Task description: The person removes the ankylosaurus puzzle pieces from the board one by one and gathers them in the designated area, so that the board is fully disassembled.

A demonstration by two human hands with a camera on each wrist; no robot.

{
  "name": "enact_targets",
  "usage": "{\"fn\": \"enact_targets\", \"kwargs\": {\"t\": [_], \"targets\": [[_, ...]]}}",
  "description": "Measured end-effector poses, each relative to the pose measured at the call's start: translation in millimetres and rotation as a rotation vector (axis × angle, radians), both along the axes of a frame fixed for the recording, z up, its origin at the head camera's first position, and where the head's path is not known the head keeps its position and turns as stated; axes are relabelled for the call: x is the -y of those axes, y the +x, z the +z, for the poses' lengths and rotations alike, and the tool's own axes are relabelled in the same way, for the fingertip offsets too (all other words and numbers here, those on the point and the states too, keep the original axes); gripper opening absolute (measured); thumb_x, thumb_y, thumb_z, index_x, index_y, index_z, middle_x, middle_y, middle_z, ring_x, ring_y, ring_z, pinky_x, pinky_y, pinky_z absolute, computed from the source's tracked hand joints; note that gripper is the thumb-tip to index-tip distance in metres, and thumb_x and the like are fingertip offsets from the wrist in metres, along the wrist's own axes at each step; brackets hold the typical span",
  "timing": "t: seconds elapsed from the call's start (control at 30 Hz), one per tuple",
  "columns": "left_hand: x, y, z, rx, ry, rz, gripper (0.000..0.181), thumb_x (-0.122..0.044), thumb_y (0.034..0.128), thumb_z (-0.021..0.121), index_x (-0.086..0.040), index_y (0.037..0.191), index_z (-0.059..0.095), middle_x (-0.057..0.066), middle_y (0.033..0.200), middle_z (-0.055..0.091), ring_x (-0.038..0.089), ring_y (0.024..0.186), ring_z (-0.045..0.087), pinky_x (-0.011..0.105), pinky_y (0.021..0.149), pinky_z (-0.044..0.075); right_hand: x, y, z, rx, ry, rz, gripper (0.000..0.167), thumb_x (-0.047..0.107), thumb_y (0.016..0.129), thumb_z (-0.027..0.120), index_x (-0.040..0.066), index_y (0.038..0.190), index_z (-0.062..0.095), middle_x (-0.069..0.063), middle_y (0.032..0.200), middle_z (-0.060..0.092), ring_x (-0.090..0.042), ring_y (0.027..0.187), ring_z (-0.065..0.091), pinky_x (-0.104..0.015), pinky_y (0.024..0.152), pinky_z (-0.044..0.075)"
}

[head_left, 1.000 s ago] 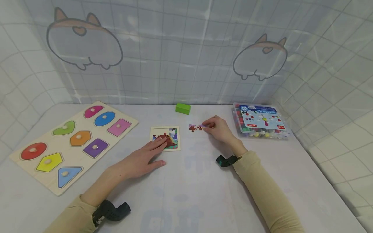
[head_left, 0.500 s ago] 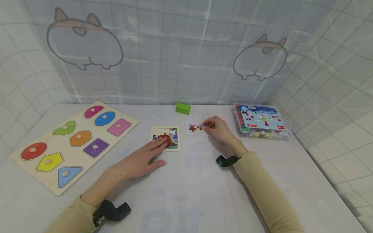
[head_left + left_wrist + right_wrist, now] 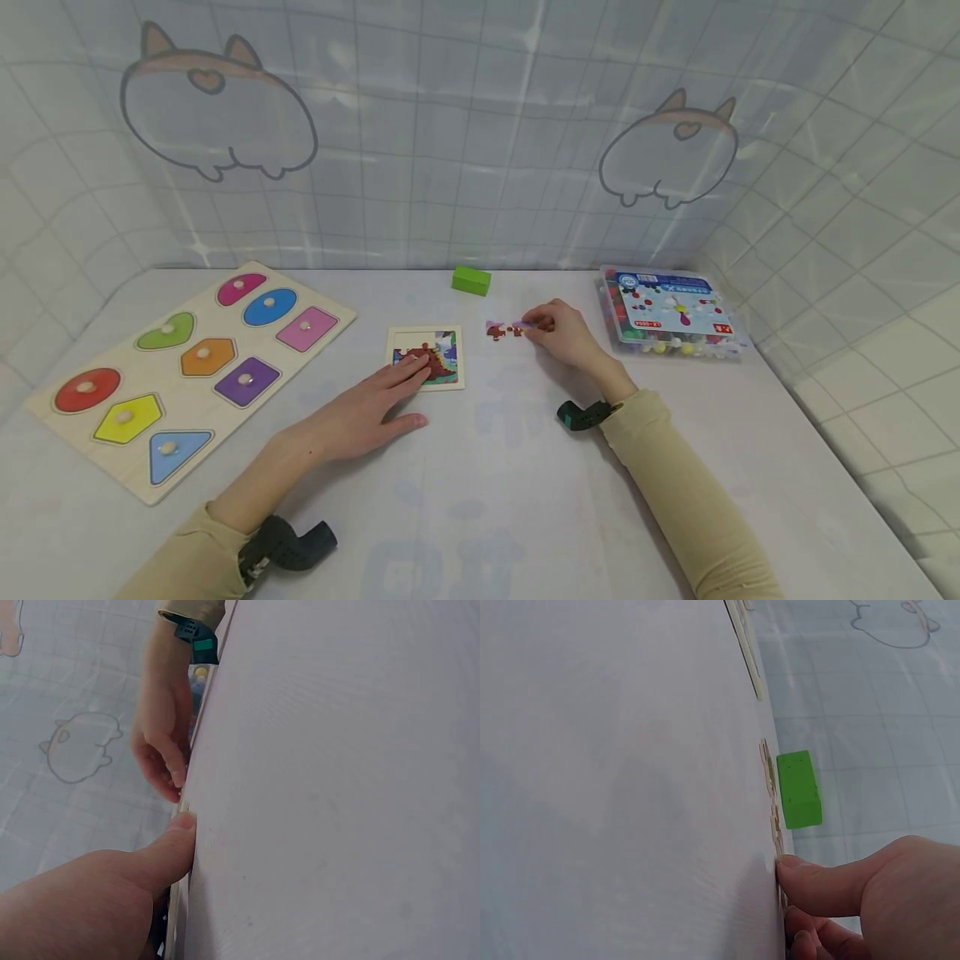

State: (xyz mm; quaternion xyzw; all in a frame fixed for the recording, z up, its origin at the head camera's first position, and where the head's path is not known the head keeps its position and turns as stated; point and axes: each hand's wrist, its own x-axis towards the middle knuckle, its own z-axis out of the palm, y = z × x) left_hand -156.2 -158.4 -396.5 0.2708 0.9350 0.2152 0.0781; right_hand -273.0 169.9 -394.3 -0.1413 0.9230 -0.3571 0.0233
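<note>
A small jigsaw puzzle tray [image 3: 462,362] with a dinosaur picture lies flat at the table's middle. My left hand [image 3: 363,412] rests on its lower left part, fingers straight and thumb out to the side; the fingers hide some of the picture. Right of the tray, loose jigsaw pieces [image 3: 496,331] in brown and purple lie in a short row. At the row's right end my right hand [image 3: 564,332] pinches a jigsaw piece, mostly hidden by the fingers. Seen in the right wrist view, the thumb of the right hand [image 3: 900,892] is against the piece's edge.
A green block [image 3: 471,281] sits behind the loose pieces near the back curtain. On the left lies a wooden board [image 3: 142,483] of knobbed coloured shapes. A clear plastic box [image 3: 671,308] with a blue label and small colourful parts stands at the right.
</note>
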Motion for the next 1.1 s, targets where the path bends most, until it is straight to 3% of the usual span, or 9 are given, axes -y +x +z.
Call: {"fn": "enact_targets", "kwargs": {"t": [0.53,0.87,1.1], "targets": [[-1.0,2.1,1.5,-0.014,-0.023,-0.001,0.074,-0.048,0.097,0.061,-0.012,0.157,0.034,0.009,0.165,0.027,0.036,0.15,0.027,0.055,0.119,0.029,1,6.8,14.4,-0.052,-0.053,-0.036,0.025,0.013,0.1,0.059,0.001,0.119,0.07,-0.015,0.106,0.061,-0.027,0.093,0.056,-0.033,0.079,0.047],[-1.2,3.7,6.4,-0.031,-0.042,0.001,0.073,-0.05,0.0971,0.059,-0.012,0.155,0.037,0.011,0.162,0.032,0.037,0.147,0.033,0.056,0.117,0.033,18,15.6,27.3,-0.08,-0.083,0.029,0.043,0.012,0.099,0.06,0.001,0.14,0.053,-0.019,0.115,0.063,-0.033,0.108,0.062,-0.045,0.094,0.053],[-2.2,3.8,6.0,-0.079,-0.067,0.023,0.072,-0.048,0.0962,0.061,-0.013,0.155,0.039,0.012,0.16,0.037,0.041,0.143,0.037,0.058,0.115,0.034,25,18.0,26.0,-0.064,-0.085,0.059,0.044,0.013,0.099,0.061,0.002,0.141,0.052,-0.017,0.116,0.064,-0.031,0.107,0.062,-0.043,0.092,0.054]]}}
